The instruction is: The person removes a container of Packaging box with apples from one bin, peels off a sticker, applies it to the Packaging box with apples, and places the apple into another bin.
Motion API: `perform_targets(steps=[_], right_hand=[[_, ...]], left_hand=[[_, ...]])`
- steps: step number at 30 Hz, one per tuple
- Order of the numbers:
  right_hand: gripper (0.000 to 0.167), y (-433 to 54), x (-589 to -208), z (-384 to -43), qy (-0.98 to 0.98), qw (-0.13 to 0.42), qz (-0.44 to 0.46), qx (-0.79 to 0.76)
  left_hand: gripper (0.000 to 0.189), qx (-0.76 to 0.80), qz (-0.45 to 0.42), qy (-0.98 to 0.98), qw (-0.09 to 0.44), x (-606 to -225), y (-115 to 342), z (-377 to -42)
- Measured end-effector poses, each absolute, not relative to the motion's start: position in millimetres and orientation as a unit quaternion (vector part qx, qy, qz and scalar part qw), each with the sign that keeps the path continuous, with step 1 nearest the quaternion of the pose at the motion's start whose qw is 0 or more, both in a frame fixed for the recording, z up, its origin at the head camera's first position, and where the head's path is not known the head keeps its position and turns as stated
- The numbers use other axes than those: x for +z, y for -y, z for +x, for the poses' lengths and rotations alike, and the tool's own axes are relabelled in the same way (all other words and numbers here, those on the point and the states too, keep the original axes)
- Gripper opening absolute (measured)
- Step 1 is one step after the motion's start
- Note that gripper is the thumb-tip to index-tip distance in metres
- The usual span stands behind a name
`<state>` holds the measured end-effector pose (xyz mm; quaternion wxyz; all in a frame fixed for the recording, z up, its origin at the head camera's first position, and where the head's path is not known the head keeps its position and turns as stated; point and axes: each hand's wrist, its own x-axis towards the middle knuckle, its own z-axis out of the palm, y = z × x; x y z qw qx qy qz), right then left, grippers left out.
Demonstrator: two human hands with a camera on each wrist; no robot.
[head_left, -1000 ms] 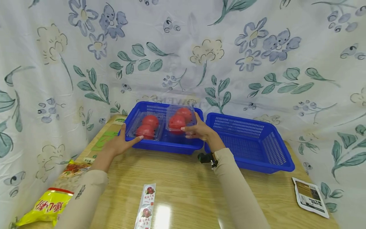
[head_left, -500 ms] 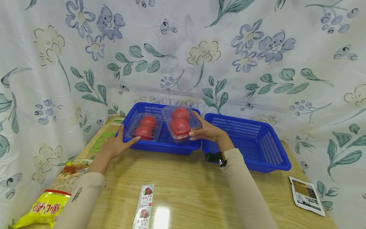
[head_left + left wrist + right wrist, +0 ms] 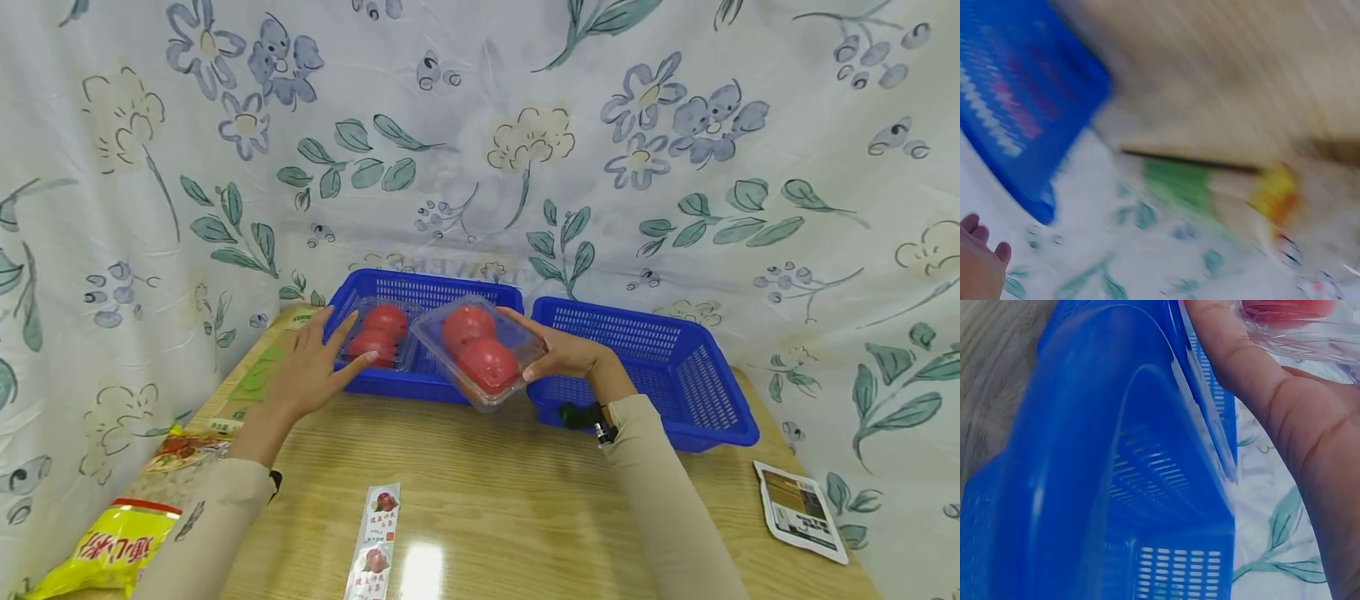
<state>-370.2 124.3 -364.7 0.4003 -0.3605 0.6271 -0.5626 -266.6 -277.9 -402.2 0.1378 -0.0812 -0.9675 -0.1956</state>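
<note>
My right hand (image 3: 562, 354) grips the right side of a clear plastic box (image 3: 483, 346) holding two red tomatoes (image 3: 487, 362). The box is tilted and hangs over the front edge of the left blue basket (image 3: 420, 386). A second clear box (image 3: 411, 354) with two more tomatoes (image 3: 372, 347) lies inside that basket. My left hand (image 3: 307, 375) is at the basket's left front corner, fingers spread, holding nothing. In the left wrist view, blurred by motion, the basket (image 3: 1079, 125) and some fingertips (image 3: 1002, 252) show. The right wrist view shows my thumb against the box's film (image 3: 1304, 340).
Right of the first basket stands another blue basket (image 3: 645, 375). A strip of fruit labels (image 3: 373, 542) lies at the table's (image 3: 480, 500) front. A yellow packet (image 3: 112, 542) and a green-printed pack (image 3: 258, 375) lie left, a white pouch (image 3: 801, 512) right. A floral curtain (image 3: 450, 125) hangs behind.
My right hand has lifted its tomato box up and toward me, turning and tilting it over the basket's front edge. My left hand has come off the basket rim and its fingers have spread.
</note>
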Motion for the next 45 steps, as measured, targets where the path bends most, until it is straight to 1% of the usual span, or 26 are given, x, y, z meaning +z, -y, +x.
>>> perform_targets(steps=[3,7,10,15,21,24,29,33,36,39,43,45], right_hand=[[0.114,-131,-365,-367,-0.622,0.405,-0.379,-0.553],[0.116,-138,-368,-361,-0.613,0.415,-0.389,-0.548],[0.119,-140,-367,-354,-0.607,0.427,-0.397,-0.540],[0.122,-138,-366,-342,-0.608,0.425,-0.428,-0.516],[0.121,-134,-363,-335,-0.594,0.427,-0.466,-0.498],[0.121,-134,-363,-332,-0.590,0.436,-0.471,-0.490],[0.121,-137,-363,-330,-0.572,0.464,-0.462,-0.494],[0.117,-141,-365,-328,-0.559,0.467,-0.468,-0.501],[0.110,-146,-366,-326,-0.556,0.445,-0.479,-0.514],[0.105,-152,-367,-320,-0.568,0.411,-0.475,-0.531],[0.101,-161,-371,-307,-0.598,0.370,-0.450,-0.550],[0.100,-165,-373,-301,-0.601,0.359,-0.436,-0.565]], left_hand=[[0.078,-0.238,-0.110,0.955,0.138,-393,260,-264],[0.078,-0.285,-0.148,0.941,0.110,-380,236,-259],[0.081,-0.322,-0.179,0.927,0.071,-373,220,-256],[0.090,-0.386,-0.213,0.897,-0.011,-367,200,-252],[0.104,-0.412,-0.213,0.882,-0.086,-368,187,-245],[0.111,-0.427,-0.214,0.872,-0.109,-369,183,-241],[0.120,-0.477,-0.226,0.840,-0.126,-372,178,-235],[0.122,-0.526,-0.231,0.807,-0.134,-377,174,-230],[0.120,-0.560,-0.235,0.783,-0.133,-383,170,-227],[0.116,-0.572,-0.235,0.778,-0.113,-387,167,-222],[0.115,-0.577,-0.229,0.779,-0.091,-392,164,-213],[0.114,-0.583,-0.227,0.775,-0.090,-394,162,-208]])
